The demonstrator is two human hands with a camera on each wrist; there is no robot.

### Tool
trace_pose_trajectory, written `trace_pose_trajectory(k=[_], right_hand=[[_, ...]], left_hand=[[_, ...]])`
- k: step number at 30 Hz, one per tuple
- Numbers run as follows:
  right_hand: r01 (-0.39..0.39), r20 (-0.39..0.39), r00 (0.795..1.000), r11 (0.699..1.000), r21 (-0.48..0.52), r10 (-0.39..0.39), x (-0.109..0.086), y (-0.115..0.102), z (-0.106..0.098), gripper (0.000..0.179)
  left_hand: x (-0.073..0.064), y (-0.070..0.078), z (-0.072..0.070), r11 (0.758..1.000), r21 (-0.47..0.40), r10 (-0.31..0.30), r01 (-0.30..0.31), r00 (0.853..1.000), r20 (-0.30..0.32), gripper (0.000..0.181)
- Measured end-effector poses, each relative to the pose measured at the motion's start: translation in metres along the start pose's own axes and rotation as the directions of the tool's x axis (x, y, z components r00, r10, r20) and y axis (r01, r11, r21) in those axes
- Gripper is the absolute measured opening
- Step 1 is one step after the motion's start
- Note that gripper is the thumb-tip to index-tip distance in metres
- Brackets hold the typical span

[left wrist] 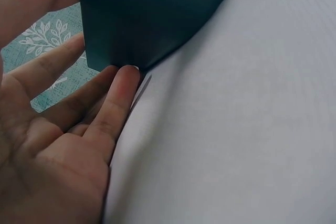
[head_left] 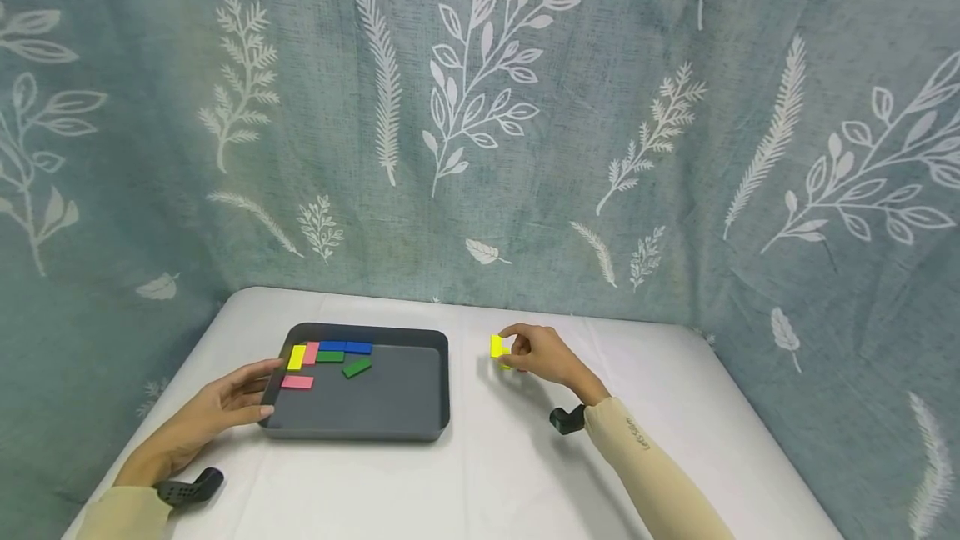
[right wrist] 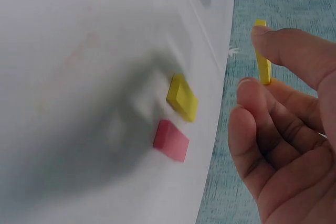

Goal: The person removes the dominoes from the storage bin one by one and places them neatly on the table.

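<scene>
My right hand [head_left: 546, 354] is raised over the table, pinching a thin yellow block [right wrist: 264, 59] between thumb and fingertips. On the cloth below it lie a second yellow block [right wrist: 182, 99] and a pink block [right wrist: 171, 141]; the hand hides the pink one in the head view. At the left, my left hand [head_left: 219, 408] rests against the wall of a dark grey tray [head_left: 360, 433], fingers extended and fingertips at its lower edge. Inside the tray, yellow [head_left: 296, 357], pink [head_left: 297, 382], blue [head_left: 332, 347] and green [head_left: 357, 367] blocks lie toward the back left.
A white cloth [head_left: 360, 490] covers the table. Behind and on both sides hangs a blue-green curtain [head_left: 525, 190] with white leaf patterns. The tray's right wall [head_left: 445, 382] stands a short way left of the held block.
</scene>
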State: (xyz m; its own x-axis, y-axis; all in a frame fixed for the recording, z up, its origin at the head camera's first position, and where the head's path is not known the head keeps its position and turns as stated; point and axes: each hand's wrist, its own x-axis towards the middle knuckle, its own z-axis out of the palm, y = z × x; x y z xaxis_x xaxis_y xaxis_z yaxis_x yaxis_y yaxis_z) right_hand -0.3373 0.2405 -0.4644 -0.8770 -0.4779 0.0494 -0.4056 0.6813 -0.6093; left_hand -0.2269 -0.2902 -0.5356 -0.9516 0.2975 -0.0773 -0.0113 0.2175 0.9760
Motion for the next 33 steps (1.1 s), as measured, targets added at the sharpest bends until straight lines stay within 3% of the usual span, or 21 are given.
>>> trace_pose_trajectory(k=[5,12,33], right_hand=[[-0.011,-0.007,1.0,1.0,0.014,0.011,-0.006,0.007,-0.004,0.046],[-0.016,-0.058,0.998,0.995,-0.099,0.011,-0.013,0.022,-0.007,0.039],[-0.193,-0.071,0.98,0.976,-0.095,0.187,-0.033,0.073,-0.014,0.039]], left_hand=[[0.0,0.0,0.0,1.0,0.002,-0.009,0.009,1.0,-0.005,0.078],[0.003,0.003,0.001,1.0,0.0,-0.021,0.021,1.0,-0.013,0.08],[0.0,0.004,0.001,1.0,0.013,-0.028,0.028,1.0,-0.01,0.08]])
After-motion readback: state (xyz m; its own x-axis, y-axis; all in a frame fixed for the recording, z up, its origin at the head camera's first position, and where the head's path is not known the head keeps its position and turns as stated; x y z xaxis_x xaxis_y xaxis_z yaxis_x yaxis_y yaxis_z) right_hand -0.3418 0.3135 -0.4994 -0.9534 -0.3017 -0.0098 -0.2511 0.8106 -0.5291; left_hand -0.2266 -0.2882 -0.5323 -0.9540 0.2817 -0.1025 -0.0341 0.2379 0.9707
